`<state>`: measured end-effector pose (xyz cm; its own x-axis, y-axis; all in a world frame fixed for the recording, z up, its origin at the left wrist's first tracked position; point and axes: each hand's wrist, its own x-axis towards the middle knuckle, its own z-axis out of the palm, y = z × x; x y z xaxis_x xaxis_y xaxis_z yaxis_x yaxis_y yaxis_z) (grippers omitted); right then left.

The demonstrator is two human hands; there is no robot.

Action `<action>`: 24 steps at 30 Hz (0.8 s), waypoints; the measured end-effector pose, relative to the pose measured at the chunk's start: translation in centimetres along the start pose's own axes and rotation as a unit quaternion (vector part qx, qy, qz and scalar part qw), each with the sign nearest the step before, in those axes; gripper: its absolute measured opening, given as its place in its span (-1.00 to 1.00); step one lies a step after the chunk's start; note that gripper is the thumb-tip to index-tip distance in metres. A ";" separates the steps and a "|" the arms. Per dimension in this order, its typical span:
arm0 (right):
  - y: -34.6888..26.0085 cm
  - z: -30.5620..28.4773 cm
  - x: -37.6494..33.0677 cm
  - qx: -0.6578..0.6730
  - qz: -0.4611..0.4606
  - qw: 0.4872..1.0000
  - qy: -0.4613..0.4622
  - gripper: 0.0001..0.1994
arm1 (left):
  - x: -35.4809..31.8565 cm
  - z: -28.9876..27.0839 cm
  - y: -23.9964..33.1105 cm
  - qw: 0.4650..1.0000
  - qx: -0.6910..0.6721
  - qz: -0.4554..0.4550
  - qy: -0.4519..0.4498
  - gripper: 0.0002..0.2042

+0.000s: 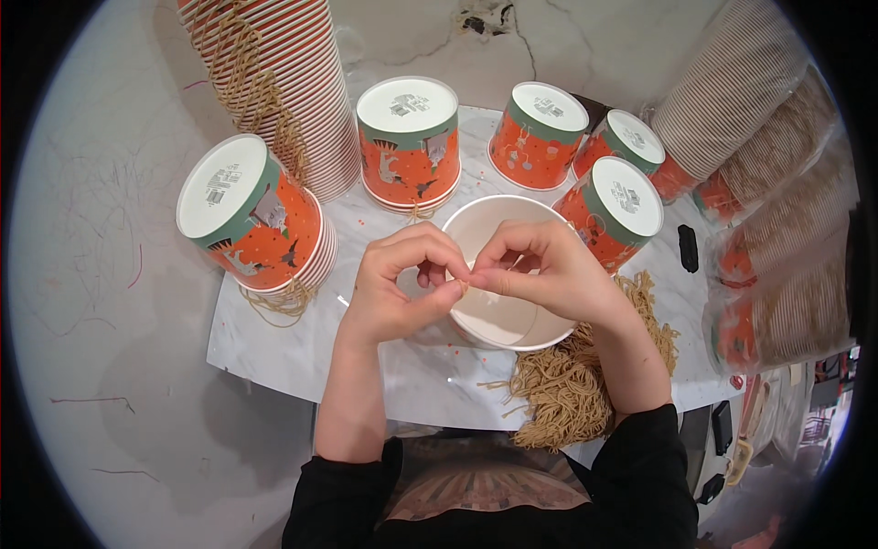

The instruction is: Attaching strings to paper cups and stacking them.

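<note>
Paper cup [501, 274], upright: rim pinched by left hand [395, 285] and right hand [541, 273]; string pile [569, 375] beside it; steady, firm grip was advisable.

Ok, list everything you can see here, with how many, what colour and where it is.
upright paper cup: one, white inside, centre of the table, under both hands
upside-down cup stacks: five, orange and green with white bases, in an arc behind the upright cup
tall cup stack: one, orange and white rims, far left, lying tilted
bagged cup stacks: several, in clear plastic, right side
pile of twine handles: one, tan, near right of the table
table: one, white marble
small black object: one, right of the table
left hand: one, at the upright cup's rim
right hand: one, at the rim, fingertips meeting the left
</note>
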<state>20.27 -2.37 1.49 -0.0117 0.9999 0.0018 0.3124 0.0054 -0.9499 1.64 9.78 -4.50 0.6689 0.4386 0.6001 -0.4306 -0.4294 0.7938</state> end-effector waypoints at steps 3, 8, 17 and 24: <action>0.0 0.0 0.0 -0.011 0.001 1.000 0.021 -0.90 | -0.2 0.3 0.1 0.999 0.017 -0.026 0.017 -0.87; -1.1 0.6 -0.5 -0.035 -0.032 0.997 0.057 -0.92 | -0.1 0.9 0.7 0.998 0.020 -0.041 0.039 -0.87; -2.3 1.9 -1.7 -0.150 -0.139 0.973 0.108 -0.92 | -0.4 1.9 0.6 0.998 -0.010 -0.034 0.047 -0.89; -2.1 2.4 -1.9 -0.166 -0.154 0.967 0.113 -0.90 | -0.6 1.4 1.0 0.999 -0.040 -0.036 0.011 -0.94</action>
<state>17.32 -4.27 2.76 0.0437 0.9272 0.3719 0.6159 0.2681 -0.7408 1.70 8.00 -4.19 0.6876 0.4832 0.5420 -0.4286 -0.3325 0.8401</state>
